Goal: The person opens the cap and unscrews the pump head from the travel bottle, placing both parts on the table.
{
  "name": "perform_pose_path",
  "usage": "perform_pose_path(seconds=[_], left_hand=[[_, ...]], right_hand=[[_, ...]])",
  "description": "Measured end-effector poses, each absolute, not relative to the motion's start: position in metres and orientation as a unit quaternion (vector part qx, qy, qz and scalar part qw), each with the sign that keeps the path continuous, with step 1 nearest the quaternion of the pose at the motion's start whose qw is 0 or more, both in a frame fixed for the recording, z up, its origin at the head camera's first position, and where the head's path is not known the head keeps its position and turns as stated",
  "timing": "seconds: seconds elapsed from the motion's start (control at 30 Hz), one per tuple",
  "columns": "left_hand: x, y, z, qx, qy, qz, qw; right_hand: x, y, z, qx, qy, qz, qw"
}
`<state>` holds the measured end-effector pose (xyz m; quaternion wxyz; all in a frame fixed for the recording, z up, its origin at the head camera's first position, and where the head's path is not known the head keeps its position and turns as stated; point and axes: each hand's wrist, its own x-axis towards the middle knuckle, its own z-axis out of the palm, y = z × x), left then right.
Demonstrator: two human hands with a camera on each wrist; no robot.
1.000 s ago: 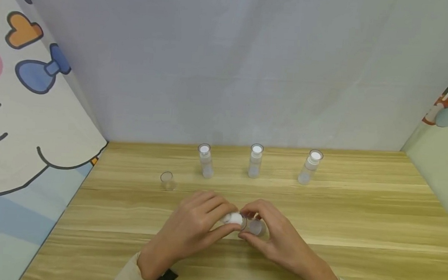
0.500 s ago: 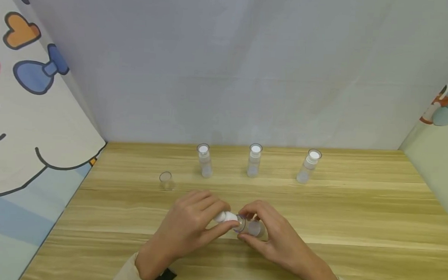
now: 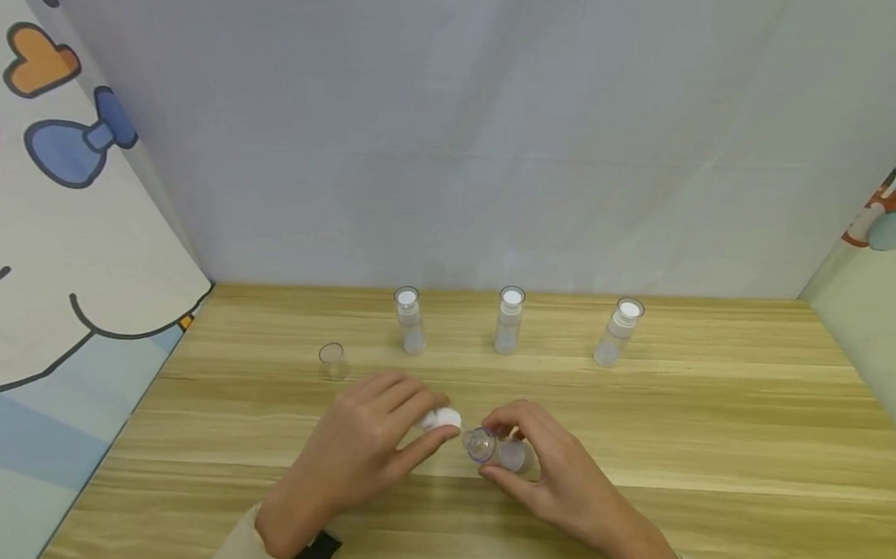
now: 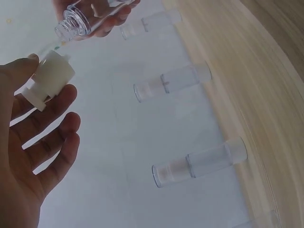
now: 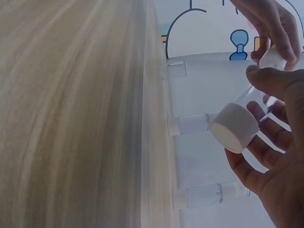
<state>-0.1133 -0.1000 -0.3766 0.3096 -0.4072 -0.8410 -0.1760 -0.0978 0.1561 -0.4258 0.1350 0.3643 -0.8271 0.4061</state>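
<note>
In my left hand (image 3: 370,430) a white pump head (image 4: 53,73) is pinched between thumb and fingers, apart from the bottle. My right hand (image 3: 548,463) grips a clear bottle (image 3: 482,445) with a white base (image 5: 234,127). Its threaded neck (image 4: 69,27) is uncovered and tilts toward the pump head. Whether anything is inside the bottle I cannot tell.
Three capped pump bottles stand at the back of the wooden table (image 3: 712,424): a left one (image 3: 411,320), a middle one (image 3: 510,320) and a right one (image 3: 618,331). A clear cap (image 3: 334,360) stands left of them. Behind is a pale wall (image 3: 499,148).
My left hand has drawn the white pump head off to the left, away from the bottle neck, which is now exposed. The right hand has stayed nearly still with the bottle.
</note>
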Motion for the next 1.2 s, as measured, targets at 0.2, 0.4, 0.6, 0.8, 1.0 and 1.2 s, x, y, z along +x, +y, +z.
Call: perform_pose_path(seconds=[0.2,0.4,0.6,0.8,1.0,1.2], left_hand=[[-0.115,-0.105,-0.379,-0.394,-0.854,-0.17,0.295],[-0.117,-0.111,-0.378,-0.385,-0.858,-0.18,0.287],[-0.12,-0.117,-0.38,-0.38,-0.858,-0.203,0.28],[-0.123,-0.12,-0.381,-0.379,-0.855,-0.213,0.283],[-0.127,-0.125,-0.382,-0.377,-0.854,-0.212,0.289],[-0.132,-0.13,-0.385,-0.36,-0.865,-0.198,0.289]], right_hand=[[-0.098,0.156,-0.426,0.365,-0.826,0.407,0.135],[-0.098,0.156,-0.426,0.368,-0.825,0.406,0.14],[-0.097,0.155,-0.426,0.371,-0.824,0.406,0.141],[-0.097,0.155,-0.427,0.367,-0.826,0.406,0.136],[-0.097,0.155,-0.428,0.368,-0.825,0.406,0.136],[-0.097,0.154,-0.429,0.37,-0.825,0.404,0.138]])
